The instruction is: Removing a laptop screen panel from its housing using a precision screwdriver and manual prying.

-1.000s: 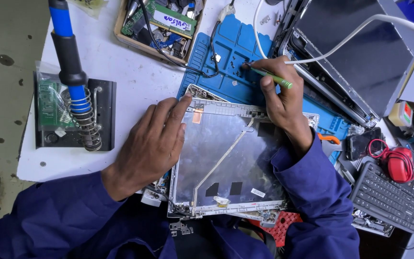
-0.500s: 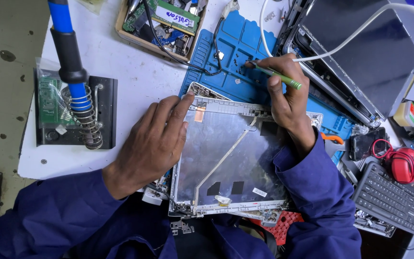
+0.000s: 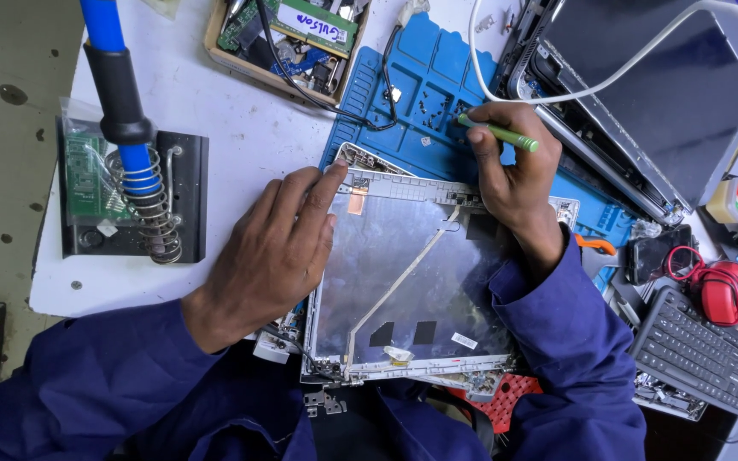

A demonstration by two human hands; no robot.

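Pressing left hand flat, fingers spread, on silver laptop lid panel lying near edge of counter. Right hand pinching green-handled tool, tip on blue mat just beyond panel. Compared with earlier frames: tip shifted slightly left; left hand unmoved, panel same spot. Soldering iron stand left.

Bright, even light; sharp focus
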